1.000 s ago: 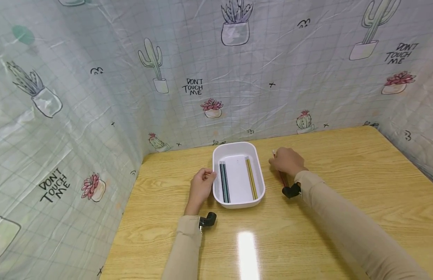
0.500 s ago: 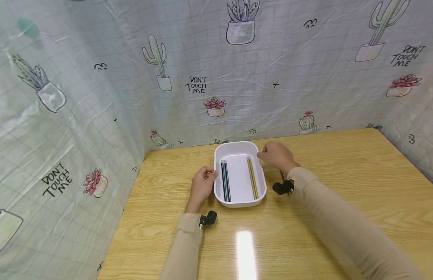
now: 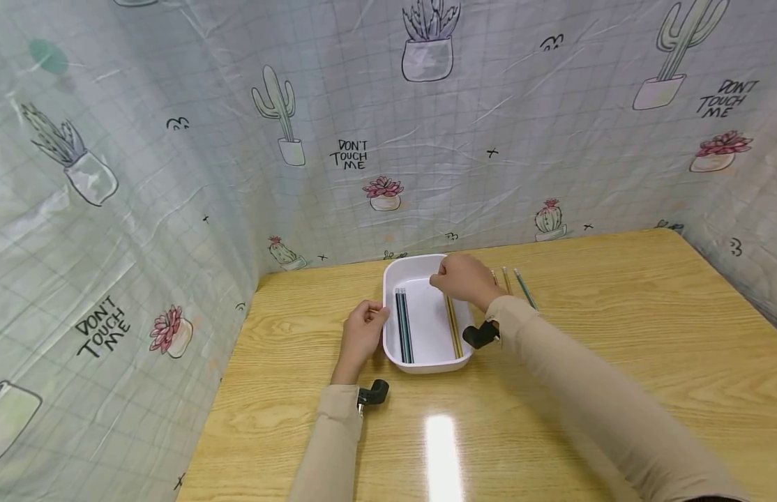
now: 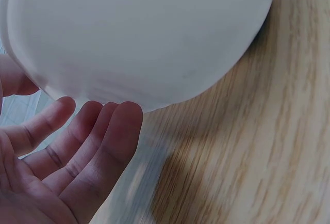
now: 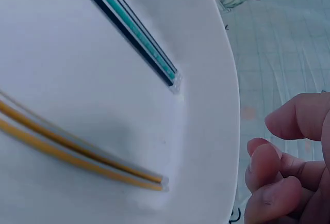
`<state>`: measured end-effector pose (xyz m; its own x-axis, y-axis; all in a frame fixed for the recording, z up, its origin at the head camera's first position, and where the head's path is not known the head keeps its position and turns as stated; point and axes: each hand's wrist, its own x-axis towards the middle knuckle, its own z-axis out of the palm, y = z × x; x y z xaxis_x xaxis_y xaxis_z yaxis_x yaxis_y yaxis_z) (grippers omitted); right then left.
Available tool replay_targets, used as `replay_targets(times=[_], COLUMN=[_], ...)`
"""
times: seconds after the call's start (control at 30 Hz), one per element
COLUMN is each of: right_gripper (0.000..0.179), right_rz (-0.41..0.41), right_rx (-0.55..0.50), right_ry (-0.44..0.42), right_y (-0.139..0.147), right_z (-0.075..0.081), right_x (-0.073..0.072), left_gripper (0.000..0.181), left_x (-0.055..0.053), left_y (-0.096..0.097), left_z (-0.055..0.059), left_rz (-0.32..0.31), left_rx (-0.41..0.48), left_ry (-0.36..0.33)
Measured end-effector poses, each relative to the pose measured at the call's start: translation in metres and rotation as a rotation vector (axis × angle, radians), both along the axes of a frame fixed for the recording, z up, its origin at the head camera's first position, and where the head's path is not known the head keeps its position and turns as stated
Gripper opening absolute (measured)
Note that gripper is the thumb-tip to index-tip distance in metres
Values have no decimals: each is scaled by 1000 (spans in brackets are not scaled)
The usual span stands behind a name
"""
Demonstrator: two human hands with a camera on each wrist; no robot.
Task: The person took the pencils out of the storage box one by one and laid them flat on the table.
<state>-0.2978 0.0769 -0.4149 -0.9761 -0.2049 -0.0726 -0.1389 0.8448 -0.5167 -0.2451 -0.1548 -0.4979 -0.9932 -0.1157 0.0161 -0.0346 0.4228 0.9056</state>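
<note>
A white plastic tray (image 3: 428,367) stands on the table. My left hand (image 3: 361,333) holds its left rim; the left wrist view shows the fingers (image 4: 119,136) against its outer wall. Inside, dark green striped pencils (image 3: 404,326) lie along the left and yellow pencils (image 3: 454,326) along the right. My right hand (image 3: 465,280) is above the tray's far right part. In the right wrist view its thumb (image 5: 296,118) stands apart from the bent fingers (image 5: 273,195), and no pencil shows between them.
Beyond the right forearm, a green pencil (image 3: 525,289) and a yellow pencil (image 3: 506,279) lie on the wooden table (image 3: 627,300), partly covered by the arm. A curtain (image 3: 464,188) printed with cacti hangs behind and beside the table.
From beside a red pencil right of the tray, my right hand has moved left over the tray, uncovering pencils on the table. My left hand stays at the rim.
</note>
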Motion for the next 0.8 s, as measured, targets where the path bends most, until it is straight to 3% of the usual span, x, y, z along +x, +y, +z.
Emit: replay_targets(times=[0.43,0.8], right_gripper=[25,33], right_rz=[24,88], right_rx=[24,90], right_ry=[-82,-249], right_y=[-32,-52], right_z=[-14,-38], right_x=[-8,-16], left_gripper=[24,25], left_x=[-1,-1], left_y=[0,1], left_z=[0,-3], left_rz=[-1,4], left_rx=[4,-16], left_ry=[-8,2])
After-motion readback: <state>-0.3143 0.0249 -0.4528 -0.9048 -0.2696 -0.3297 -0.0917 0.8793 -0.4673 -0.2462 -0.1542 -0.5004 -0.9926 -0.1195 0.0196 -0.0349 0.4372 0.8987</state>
